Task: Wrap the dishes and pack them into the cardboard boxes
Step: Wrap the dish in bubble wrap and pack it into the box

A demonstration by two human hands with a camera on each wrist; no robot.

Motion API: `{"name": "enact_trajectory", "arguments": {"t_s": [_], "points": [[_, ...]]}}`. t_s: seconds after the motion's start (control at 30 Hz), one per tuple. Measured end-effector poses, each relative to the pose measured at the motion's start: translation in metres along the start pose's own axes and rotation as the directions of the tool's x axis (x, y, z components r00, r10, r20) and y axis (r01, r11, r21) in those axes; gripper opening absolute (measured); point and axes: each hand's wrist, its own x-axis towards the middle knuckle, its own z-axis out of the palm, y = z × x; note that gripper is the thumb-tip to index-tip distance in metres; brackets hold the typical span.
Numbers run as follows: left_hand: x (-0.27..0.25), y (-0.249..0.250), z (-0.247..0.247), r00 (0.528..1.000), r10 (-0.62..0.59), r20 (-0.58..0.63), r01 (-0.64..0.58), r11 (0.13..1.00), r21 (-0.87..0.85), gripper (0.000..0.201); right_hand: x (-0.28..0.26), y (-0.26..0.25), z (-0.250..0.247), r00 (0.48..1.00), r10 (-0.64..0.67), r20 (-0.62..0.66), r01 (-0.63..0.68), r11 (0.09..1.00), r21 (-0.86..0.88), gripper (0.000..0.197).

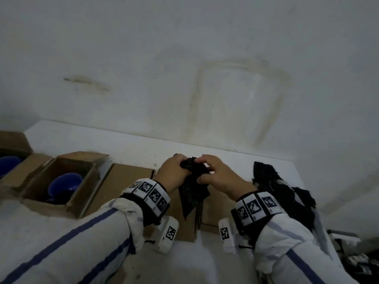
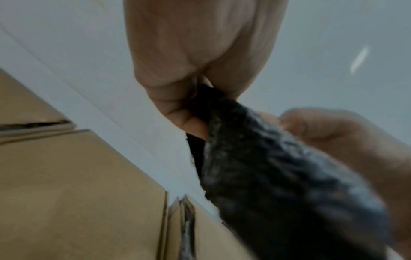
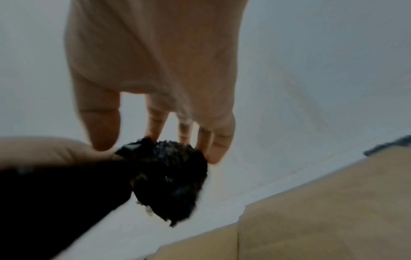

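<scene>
Both hands meet above a closed cardboard box (image 1: 131, 181) on a white table (image 1: 235, 160). Left hand (image 1: 172, 173) has its fingers curled tight around the bunched top of a black cloth (image 1: 191, 189), which hangs down over the box. Right hand (image 1: 219, 175), at three o'clock from the left, pinches the same bunch with thumb and fingertips (image 3: 213, 146). Whether a dish sits inside the cloth cannot be told. At nine o'clock from the hands, an open cardboard box (image 1: 82, 193) holds a blue bowl (image 1: 65, 183); farther toward nine o'clock, another open box (image 1: 18, 144) shows a second blue dish (image 1: 8, 165). At three o'clock lies a pile of dark cloths (image 1: 287, 193).
</scene>
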Motion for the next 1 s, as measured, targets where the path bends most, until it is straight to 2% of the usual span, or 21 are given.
{"name": "enact_trajectory", "arguments": {"t_s": [0.07, 0.1, 0.27, 0.33, 0.4, 0.47, 0.57, 0.67, 0.77, 0.83, 0.9, 1.0], "points": [[-0.006, -0.017, -0.023, 0.996, -0.072, -0.050, 0.057, 0.968, -0.246, 0.021, 0.009, -0.014, 0.024, 0.989, -0.031, 0.147, 0.051, 0.990, -0.132, 0.065], [-0.008, -0.025, -0.035, 0.994, -0.093, -0.066, 0.067, 0.947, -0.313, 0.021, 0.013, -0.023, 0.038, 0.986, -0.045, 0.163, 0.069, 0.987, -0.146, 0.066], [-0.021, -0.067, -0.100, 0.983, -0.150, -0.110, 0.085, 0.888, -0.451, 0.008, 0.048, -0.068, 0.113, 0.995, -0.097, -0.003, 0.093, 0.957, -0.275, 0.035], [-0.026, -0.084, -0.130, 0.987, -0.133, -0.095, 0.078, 0.893, -0.443, 0.016, 0.064, -0.086, 0.137, 0.991, -0.123, -0.048, 0.106, 0.957, -0.271, 0.025], [-0.033, -0.103, -0.159, 0.987, -0.144, -0.076, 0.095, 0.886, -0.454, 0.010, 0.079, -0.103, 0.163, 0.989, -0.142, -0.033, 0.129, 0.955, -0.266, 0.020], [-0.037, -0.124, -0.187, 0.982, -0.160, -0.100, 0.096, 0.879, -0.466, 0.015, 0.095, -0.117, 0.189, 0.986, -0.166, 0.009, 0.162, 0.945, -0.285, 0.018], [-0.039, -0.150, -0.223, 0.967, -0.171, -0.191, 0.075, 0.901, -0.427, 0.025, 0.115, -0.137, 0.223, 0.973, -0.202, 0.114, 0.225, 0.944, -0.242, 0.029], [-0.037, -0.165, -0.249, 0.944, -0.219, -0.248, 0.095, 0.897, -0.431, 0.012, 0.128, -0.151, 0.248, 0.948, -0.248, 0.201, 0.293, 0.927, -0.235, 0.046], [-0.032, -0.179, -0.262, 0.959, -0.204, -0.195, 0.119, 0.919, -0.376, 0.020, 0.141, -0.155, 0.265, 0.949, -0.272, 0.160, 0.313, 0.875, -0.369, 0.035], [-0.028, -0.191, -0.265, 0.972, -0.208, -0.110, 0.168, 0.942, -0.292, 0.034, 0.150, -0.154, 0.271, 0.956, -0.251, 0.155, 0.295, 0.798, -0.525, 0.029], [-0.023, -0.199, -0.266, 0.987, -0.161, -0.018, 0.156, 0.975, -0.157, 0.054, 0.155, -0.154, 0.275, 0.955, -0.225, 0.195, 0.298, 0.688, -0.661, 0.029], [-0.014, -0.212, -0.259, 0.980, -0.179, 0.092, 0.172, 0.982, 0.077, 0.058, 0.155, -0.157, 0.285, 0.930, -0.187, 0.316, 0.366, 0.519, -0.773, 0.026]]}}
